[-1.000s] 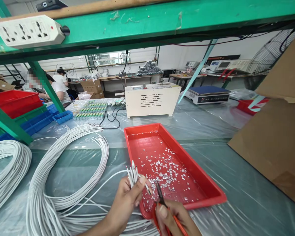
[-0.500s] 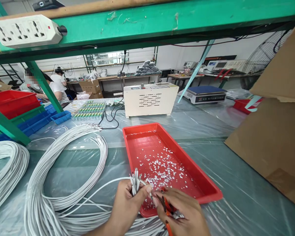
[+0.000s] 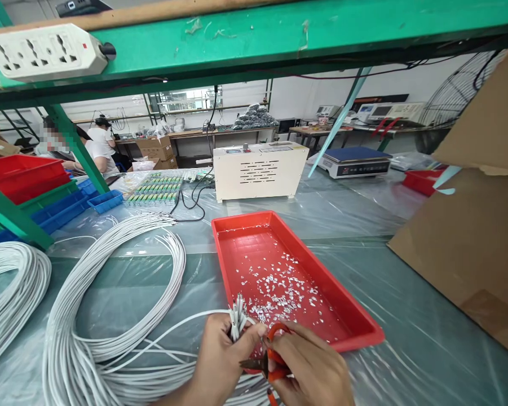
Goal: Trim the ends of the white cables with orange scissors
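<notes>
My left hand (image 3: 222, 352) is closed around a bundle of white cable ends (image 3: 237, 318), their stripped tips pointing up. One cable end leads right between its thumb and finger, toward my other hand. In my right hand (image 3: 315, 363) are scissors with orange handles (image 3: 278, 356), their dark short blades pointing left, just below my left thumb. Both hands are over the near end of a red tray (image 3: 347, 338), which holds many small silvery scraps (image 3: 279, 287). The cables run left into a large white coil (image 3: 63, 327) on the table.
Another white cable coil (image 3: 21, 282) lies at the far left. Behind the tray stand a cream metal box (image 3: 257, 172) and a weighing scale (image 3: 350, 163). Cardboard (image 3: 469, 270) rises at the right, and a green beam (image 3: 254, 42) crosses overhead. Two people sit in the background.
My right hand has turned the scissors, so the blades now point left below my left thumb. The cable bundle and my left hand have shifted slightly right and down.
</notes>
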`<act>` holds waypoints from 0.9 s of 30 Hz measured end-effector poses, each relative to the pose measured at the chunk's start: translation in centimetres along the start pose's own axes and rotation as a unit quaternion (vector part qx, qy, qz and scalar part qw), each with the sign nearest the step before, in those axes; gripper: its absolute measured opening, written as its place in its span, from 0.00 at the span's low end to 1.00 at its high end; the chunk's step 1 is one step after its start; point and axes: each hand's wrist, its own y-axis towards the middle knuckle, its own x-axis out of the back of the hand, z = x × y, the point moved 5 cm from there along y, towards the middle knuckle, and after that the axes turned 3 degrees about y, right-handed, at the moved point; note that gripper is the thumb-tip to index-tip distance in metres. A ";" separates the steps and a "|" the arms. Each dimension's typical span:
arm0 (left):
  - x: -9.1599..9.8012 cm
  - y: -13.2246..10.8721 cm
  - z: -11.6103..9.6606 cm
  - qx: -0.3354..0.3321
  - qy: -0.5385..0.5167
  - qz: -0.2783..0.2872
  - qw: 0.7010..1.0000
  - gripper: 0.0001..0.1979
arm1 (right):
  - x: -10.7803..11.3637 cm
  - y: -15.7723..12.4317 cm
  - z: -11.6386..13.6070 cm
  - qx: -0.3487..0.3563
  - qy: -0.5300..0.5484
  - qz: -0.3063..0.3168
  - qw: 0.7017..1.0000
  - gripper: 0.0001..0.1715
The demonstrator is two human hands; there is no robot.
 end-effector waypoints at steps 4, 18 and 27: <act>-0.1 -0.1 0.3 0.005 -0.010 0.032 0.999 0.17 | -0.1 0.1 -0.6 -0.050 0.016 0.014 0.999 0.09; 0.4 0.7 0.3 0.058 -0.069 0.089 0.992 0.17 | 1.4 -0.5 -5.4 -0.253 -0.138 0.065 0.955 0.06; 0.5 1.0 1.0 0.100 -0.091 0.055 0.989 0.20 | 2.1 1.2 -2.2 -0.097 -0.004 0.009 0.995 0.22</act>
